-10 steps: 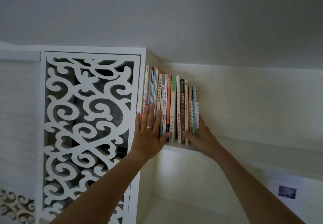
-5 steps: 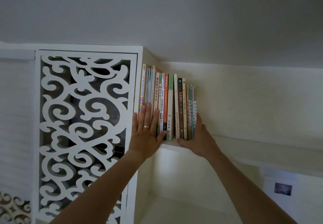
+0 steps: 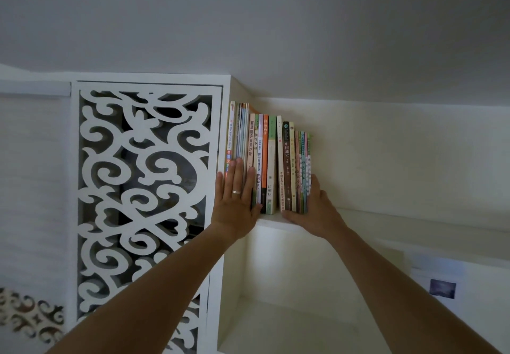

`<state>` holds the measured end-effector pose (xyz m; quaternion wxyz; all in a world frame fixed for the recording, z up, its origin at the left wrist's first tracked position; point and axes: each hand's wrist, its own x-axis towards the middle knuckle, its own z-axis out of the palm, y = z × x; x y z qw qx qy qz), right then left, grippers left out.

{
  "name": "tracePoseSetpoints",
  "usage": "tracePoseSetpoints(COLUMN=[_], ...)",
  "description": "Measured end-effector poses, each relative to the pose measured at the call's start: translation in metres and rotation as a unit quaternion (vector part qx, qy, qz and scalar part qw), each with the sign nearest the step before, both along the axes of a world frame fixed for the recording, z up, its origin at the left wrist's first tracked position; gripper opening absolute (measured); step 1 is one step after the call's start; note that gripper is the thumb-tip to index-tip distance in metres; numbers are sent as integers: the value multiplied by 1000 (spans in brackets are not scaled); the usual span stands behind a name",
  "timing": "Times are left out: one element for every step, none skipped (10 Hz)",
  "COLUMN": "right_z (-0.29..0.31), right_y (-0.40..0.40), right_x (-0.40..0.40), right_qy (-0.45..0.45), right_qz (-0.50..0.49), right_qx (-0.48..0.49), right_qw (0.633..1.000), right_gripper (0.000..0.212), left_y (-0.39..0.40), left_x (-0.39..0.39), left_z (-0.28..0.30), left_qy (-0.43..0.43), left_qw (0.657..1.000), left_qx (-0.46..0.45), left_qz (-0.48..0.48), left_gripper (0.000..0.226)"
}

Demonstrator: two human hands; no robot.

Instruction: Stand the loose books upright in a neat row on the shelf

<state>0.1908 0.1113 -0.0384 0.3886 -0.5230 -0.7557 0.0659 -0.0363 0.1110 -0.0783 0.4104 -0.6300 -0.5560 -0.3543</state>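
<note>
Several books (image 3: 271, 160) stand upright in a row at the left end of a white shelf (image 3: 386, 222), against the cabinet's side wall. My left hand (image 3: 236, 202), with a ring on it, lies flat with straight fingers against the spines of the leftmost books. My right hand (image 3: 313, 207) presses its palm and fingers against the right side of the last book, thumb under the spines at the shelf edge. A thin gap shows between the green-and-white book and the white one in the middle of the row.
A white carved lattice panel (image 3: 143, 188) stands left of the shelf. The ceiling hangs close above the books. The shelf runs on to the right, bare. A lower compartment (image 3: 289, 312) opens beneath, and a small picture (image 3: 442, 288) sits at lower right.
The right hand has pushed the right-hand books leftward, tightening the row. The left hand has stayed flat on the left spines. The camera has shifted slightly.
</note>
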Motion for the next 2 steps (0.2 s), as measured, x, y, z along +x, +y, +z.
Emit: tracePoseSetpoints(right_z=[-2,2], right_y=[-1,-11], right_x=[6,13], right_qy=[-1,30], right_qz=[21,18], right_qx=[32,41], right_qw=[999,999], right_gripper=[128,126], left_y=[-20,-58], left_x=[1,3], left_z=[12,36], left_qy=[0,-82], left_qw=[1000,990], left_qx=[-18,19], left_qz=[-25,-113], left_gripper=[75,66])
